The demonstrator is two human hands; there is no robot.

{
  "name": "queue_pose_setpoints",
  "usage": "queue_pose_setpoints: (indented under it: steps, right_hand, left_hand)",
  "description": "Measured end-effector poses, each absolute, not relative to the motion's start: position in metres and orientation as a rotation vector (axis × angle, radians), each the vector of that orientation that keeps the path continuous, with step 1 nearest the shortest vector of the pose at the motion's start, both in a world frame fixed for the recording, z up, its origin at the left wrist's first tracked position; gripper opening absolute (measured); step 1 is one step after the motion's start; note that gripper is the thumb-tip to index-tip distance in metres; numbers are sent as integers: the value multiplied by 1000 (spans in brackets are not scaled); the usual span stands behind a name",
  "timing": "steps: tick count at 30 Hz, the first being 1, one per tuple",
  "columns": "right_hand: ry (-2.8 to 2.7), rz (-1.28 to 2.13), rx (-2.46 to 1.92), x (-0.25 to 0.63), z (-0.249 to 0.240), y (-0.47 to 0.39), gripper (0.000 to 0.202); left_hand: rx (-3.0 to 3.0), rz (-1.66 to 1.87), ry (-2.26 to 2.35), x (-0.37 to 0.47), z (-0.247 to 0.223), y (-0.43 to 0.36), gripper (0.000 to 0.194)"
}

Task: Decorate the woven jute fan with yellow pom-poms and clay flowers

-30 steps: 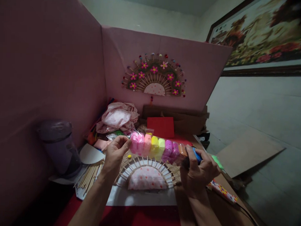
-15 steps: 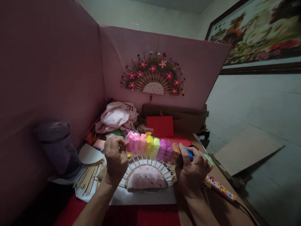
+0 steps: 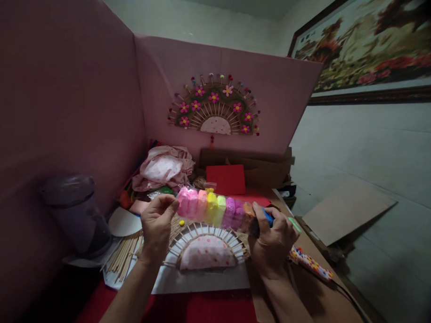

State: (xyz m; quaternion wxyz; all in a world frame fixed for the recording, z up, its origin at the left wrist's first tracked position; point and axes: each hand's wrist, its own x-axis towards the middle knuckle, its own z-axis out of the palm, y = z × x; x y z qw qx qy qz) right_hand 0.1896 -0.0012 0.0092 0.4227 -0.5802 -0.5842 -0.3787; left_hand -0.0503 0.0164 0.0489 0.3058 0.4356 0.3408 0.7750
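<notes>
Nearest the wearer, a red cloth [image 3: 199, 309] shows below both hands; the step in hand looks like holding up a wrapped row of coloured blocks [image 3: 211, 207], drawn out lengthwise between the two hands; from here, a further move seems to call for a light pinch and support at both ends, as the clear wrapper looks thin and the blocks may sag.

The left hand [image 3: 156, 228] has thumb and forefinger closed together, apparently pinching the wrapper at the pink end; the right hand [image 3: 273, 239] grips the other end, fingers curled around the brown and blue blocks; the row's middle, yellow and purple, hangs between the fingertips, touched by neither hand.

Below the fingers, between the wrists, lies a half-round fan [image 3: 208, 253] with sticks and dotted cloth; loose sticks [image 3: 124, 255] lie left of the left fingers, a yellow bit [image 3: 182, 223] just beside their tips; a flowery tool [image 3: 313, 263] lies right of the right fingers; beyond the fingertips are a cloth bundle [image 3: 162, 169], a red card [image 3: 226, 179] and, farther, a flowered fan [image 3: 217, 107] on a pink board [image 3: 274, 102].
</notes>
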Motion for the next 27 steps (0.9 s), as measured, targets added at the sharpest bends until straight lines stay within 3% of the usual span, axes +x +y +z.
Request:
queue_pose_setpoints:
  steps: [13,27]
  right_hand:
    - [-1539,-830,-1535,184,14,-4,39]
    - [-1440,-944,-1509,192,13,-2,36]
  left_hand:
    - [981,2087,676,-47,49,19,20]
    - [1054,1946,918,-51,47,22,25]
